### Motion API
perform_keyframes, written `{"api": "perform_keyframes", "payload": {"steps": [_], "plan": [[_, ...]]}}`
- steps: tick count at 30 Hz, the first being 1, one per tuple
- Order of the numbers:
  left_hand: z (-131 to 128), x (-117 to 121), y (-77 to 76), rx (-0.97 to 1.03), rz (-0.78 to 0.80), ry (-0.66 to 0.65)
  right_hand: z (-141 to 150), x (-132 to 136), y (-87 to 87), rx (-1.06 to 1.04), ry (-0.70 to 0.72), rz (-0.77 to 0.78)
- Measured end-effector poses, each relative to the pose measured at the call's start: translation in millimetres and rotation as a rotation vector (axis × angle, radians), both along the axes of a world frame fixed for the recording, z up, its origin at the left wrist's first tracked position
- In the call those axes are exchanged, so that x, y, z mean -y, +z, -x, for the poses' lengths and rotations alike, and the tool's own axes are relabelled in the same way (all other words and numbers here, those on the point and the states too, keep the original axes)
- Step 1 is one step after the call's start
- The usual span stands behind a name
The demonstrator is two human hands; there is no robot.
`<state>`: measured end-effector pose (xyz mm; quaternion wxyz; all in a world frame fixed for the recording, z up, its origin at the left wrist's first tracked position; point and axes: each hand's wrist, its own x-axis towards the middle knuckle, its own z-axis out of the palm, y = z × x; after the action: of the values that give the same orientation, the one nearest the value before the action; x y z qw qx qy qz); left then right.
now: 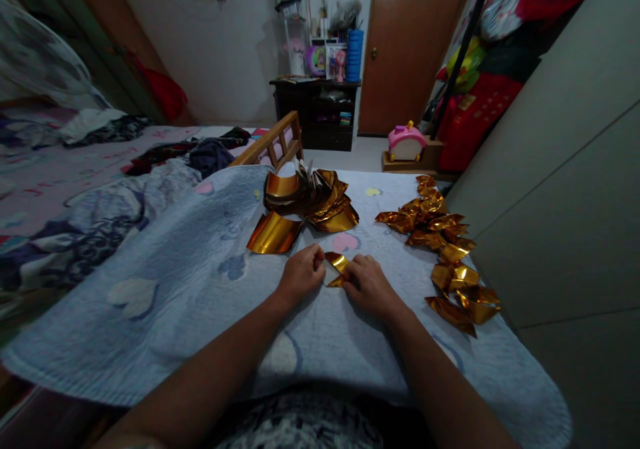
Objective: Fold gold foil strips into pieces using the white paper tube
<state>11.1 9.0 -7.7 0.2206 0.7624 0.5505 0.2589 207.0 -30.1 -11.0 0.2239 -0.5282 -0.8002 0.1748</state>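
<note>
Between my two hands is a small sheet of gold foil paper (338, 261), partly folded, its pale inner side showing. My left hand (303, 270) is closed at the sheet's left side, fingertips pinched together. With bent fingers, my right hand (369, 281) grips the sheet's right end. Just beyond my hands lies a fanned stack of gold foil sheets (320, 199), with one curved loose sheet (274, 233) at its near left. To the right stretches a pile of folded gold foil pieces (453, 256) with pointed ends.
A blue blanket with heart shapes (200, 329) covers the surface under my hands. A wooden rail (270, 139) stands behind it. On the left is a bed with rumpled clothes (120, 202); a pale cabinet (565, 189) borders the right side.
</note>
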Motion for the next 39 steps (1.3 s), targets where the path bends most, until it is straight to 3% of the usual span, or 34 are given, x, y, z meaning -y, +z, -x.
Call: {"api": "perform_keyframes", "payload": {"steps": [7, 16, 25, 39], "plan": [[4.7, 0.1, -2.3, 0.048, -0.065, -0.216, 2.3, 1.3, 2.4, 0.054, 0.042, -0.020], [27.4, -11.8, 3.7, 0.022, -0.018, -0.503, 0.5, -5.2, -10.5, -0.045, 0.013, 0.005], [27.5, -8.8, 9.2, 0.003, -0.006, -0.502, 1.0, 1.3, 0.3, -0.013, 0.037, -0.016], [26.9, -8.8, 6.3, -0.007, -0.039, -0.503, 11.1, 2.0, -3.2, 0.037, -0.056, 0.046]]}}
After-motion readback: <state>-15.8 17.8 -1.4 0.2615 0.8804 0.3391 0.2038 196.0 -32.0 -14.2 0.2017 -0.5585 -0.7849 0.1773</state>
